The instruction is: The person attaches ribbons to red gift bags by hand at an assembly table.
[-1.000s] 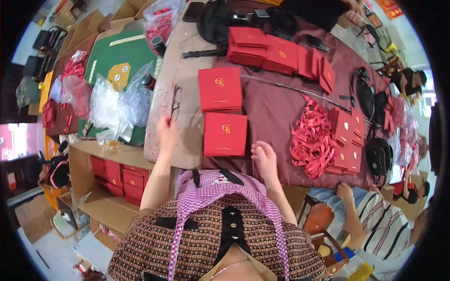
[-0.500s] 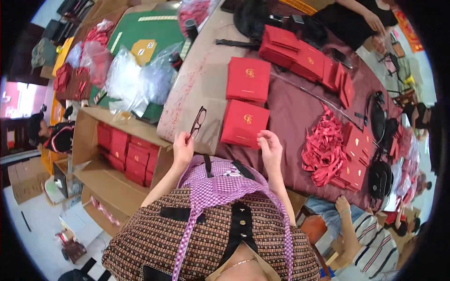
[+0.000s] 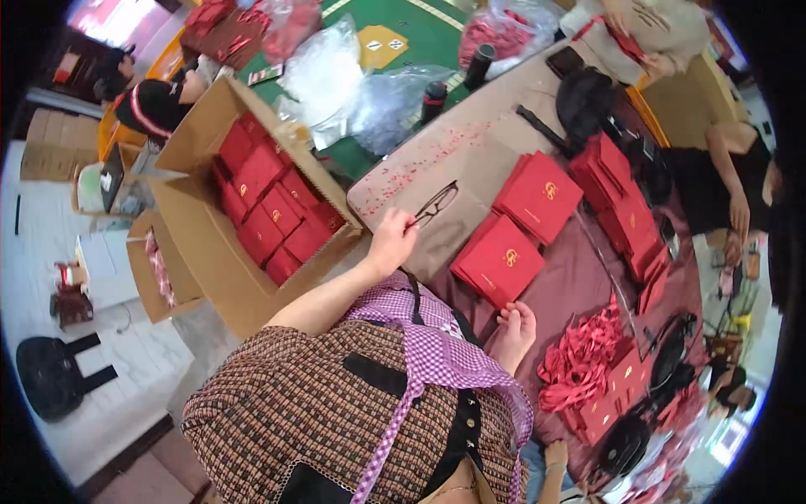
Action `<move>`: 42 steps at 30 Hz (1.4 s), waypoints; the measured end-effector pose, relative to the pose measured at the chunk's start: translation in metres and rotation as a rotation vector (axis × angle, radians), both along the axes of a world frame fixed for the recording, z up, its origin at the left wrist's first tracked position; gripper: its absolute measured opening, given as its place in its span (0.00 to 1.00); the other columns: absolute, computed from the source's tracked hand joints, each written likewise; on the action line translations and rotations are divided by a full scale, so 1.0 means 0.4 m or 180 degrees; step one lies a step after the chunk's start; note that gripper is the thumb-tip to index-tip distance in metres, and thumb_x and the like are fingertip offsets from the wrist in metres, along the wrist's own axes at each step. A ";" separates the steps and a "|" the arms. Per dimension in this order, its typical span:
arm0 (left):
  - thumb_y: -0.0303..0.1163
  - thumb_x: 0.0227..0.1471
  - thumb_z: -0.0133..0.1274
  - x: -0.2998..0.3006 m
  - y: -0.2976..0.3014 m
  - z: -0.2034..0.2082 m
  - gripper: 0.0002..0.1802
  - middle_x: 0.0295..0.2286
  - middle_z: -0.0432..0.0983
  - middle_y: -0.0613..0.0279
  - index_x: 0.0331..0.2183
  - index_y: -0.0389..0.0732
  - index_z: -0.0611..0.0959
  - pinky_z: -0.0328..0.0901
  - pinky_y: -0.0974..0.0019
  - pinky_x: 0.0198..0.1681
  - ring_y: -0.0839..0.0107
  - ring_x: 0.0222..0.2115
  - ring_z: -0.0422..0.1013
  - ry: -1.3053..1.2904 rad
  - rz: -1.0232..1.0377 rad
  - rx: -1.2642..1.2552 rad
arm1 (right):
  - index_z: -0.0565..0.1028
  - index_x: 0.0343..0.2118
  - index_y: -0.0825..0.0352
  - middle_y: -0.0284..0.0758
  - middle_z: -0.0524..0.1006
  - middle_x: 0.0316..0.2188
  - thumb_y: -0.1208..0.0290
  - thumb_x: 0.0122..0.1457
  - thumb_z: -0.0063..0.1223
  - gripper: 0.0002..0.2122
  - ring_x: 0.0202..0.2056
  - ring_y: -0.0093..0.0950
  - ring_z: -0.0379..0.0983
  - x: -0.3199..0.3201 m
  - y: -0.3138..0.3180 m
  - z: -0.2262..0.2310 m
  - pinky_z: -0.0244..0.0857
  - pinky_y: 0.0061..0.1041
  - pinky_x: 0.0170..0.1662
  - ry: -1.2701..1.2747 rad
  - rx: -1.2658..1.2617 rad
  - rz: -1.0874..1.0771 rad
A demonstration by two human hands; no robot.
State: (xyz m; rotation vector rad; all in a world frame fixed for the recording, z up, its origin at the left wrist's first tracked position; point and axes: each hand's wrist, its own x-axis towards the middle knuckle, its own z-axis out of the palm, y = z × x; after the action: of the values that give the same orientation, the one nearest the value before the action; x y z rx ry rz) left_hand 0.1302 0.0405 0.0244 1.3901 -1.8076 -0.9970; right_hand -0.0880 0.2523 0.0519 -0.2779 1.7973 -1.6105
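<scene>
My left hand (image 3: 393, 241) is closed on one end of a pair of dark-framed glasses (image 3: 438, 203), held over the near left corner of the table. My right hand (image 3: 514, 330) is just off the near corner of a stack of red square packets (image 3: 501, 260) with gold print. Its fingers are loosely curled and a little apart, with nothing visible in them. A second red stack (image 3: 541, 195) lies directly behind that one. To the right of my right hand is a heap of red ribbons (image 3: 579, 357), partly covering more red packets (image 3: 606, 393).
An open cardboard box (image 3: 214, 277) full of red packets stands left of the table. Behind it, a green table (image 3: 424, 25) bears clear plastic bags (image 3: 323, 76). Dark bottles (image 3: 478, 67), a black bag (image 3: 588, 105) and a long row of red packets (image 3: 617, 214) lie farther back. Other people work around.
The view has swung leftward, so the table appears farther right and more of the box shows. The glasses remain in my left hand. My right hand stays beside the near stack.
</scene>
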 end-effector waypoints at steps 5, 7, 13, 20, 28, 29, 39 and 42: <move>0.25 0.46 0.54 0.063 -0.044 0.106 0.06 0.27 0.69 0.54 0.30 0.36 0.75 0.64 0.65 0.29 0.63 0.27 0.68 0.0509 0.0616 -0.0258 | 0.71 0.41 0.71 0.36 0.75 0.35 0.77 0.60 0.45 0.08 0.31 0.21 0.73 0.001 -0.004 0.001 0.69 0.18 0.34 -0.0061 0.0046 0.0145; 0.23 0.45 0.55 0.147 -0.083 0.150 0.06 0.27 0.69 0.56 0.28 0.35 0.76 0.64 0.67 0.30 0.65 0.27 0.68 0.0415 0.0972 -0.0623 | 0.71 0.42 0.71 0.36 0.76 0.35 0.78 0.60 0.45 0.09 0.31 0.20 0.73 -0.006 0.006 -0.014 0.70 0.17 0.34 -0.0187 -0.0089 0.0135; 0.24 0.49 0.54 0.377 -0.196 0.172 0.04 0.27 0.68 0.62 0.29 0.35 0.76 0.62 0.72 0.30 0.76 0.26 0.65 0.0403 0.1677 -0.0680 | 0.72 0.41 0.71 0.35 0.76 0.34 0.78 0.60 0.45 0.07 0.30 0.19 0.73 -0.015 -0.036 -0.009 0.69 0.16 0.33 0.0047 0.0060 0.0410; 0.29 0.50 0.54 0.287 -0.391 0.059 0.07 0.22 0.70 0.68 0.31 0.35 0.76 0.62 0.74 0.25 0.80 0.22 0.66 -0.0025 0.1326 -0.0845 | 0.72 0.39 0.70 0.34 0.76 0.33 0.78 0.60 0.45 0.07 0.29 0.18 0.72 -0.018 -0.026 0.040 0.65 0.13 0.29 0.0001 -0.0093 -0.0030; 0.27 0.44 0.54 0.104 -0.709 -0.172 0.06 0.22 0.73 0.45 0.24 0.34 0.77 0.64 0.53 0.30 0.47 0.26 0.70 -0.0756 0.1135 -0.1069 | 0.72 0.39 0.70 0.34 0.75 0.30 0.76 0.60 0.44 0.07 0.25 0.21 0.71 -0.023 0.075 0.030 0.66 0.16 0.26 0.0025 0.0763 -0.0683; 0.27 0.44 0.54 0.091 -0.749 -0.205 0.05 0.22 0.74 0.45 0.24 0.34 0.77 0.64 0.53 0.31 0.47 0.26 0.70 -0.0848 0.1264 -0.0988 | 0.72 0.39 0.71 0.34 0.75 0.30 0.76 0.60 0.44 0.07 0.25 0.21 0.71 -0.019 0.084 0.025 0.66 0.16 0.26 0.0014 0.0819 -0.0738; 0.30 0.48 0.45 0.006 -0.903 -0.465 0.08 0.30 0.73 0.41 0.30 0.38 0.77 0.64 0.46 0.38 0.45 0.35 0.70 -0.1682 0.1016 0.0142 | 0.73 0.36 0.71 0.33 0.75 0.28 0.77 0.58 0.44 0.06 0.26 0.21 0.71 -0.025 0.116 0.034 0.67 0.18 0.27 0.0504 0.1817 -0.0539; 0.30 0.48 0.46 0.015 -0.891 -0.544 0.08 0.30 0.73 0.41 0.31 0.38 0.77 0.65 0.46 0.37 0.44 0.34 0.70 -0.1830 0.0895 0.0049 | 0.73 0.34 0.71 0.33 0.75 0.27 0.79 0.58 0.45 0.05 0.26 0.22 0.71 -0.061 0.135 -0.025 0.67 0.18 0.29 0.0258 0.1828 -0.0726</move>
State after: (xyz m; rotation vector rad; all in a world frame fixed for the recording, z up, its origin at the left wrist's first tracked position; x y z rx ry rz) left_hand 0.1362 -0.3160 -0.1930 2.0215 -1.9092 -0.4907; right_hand -0.1125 0.3061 0.0421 0.1337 2.3278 -1.1628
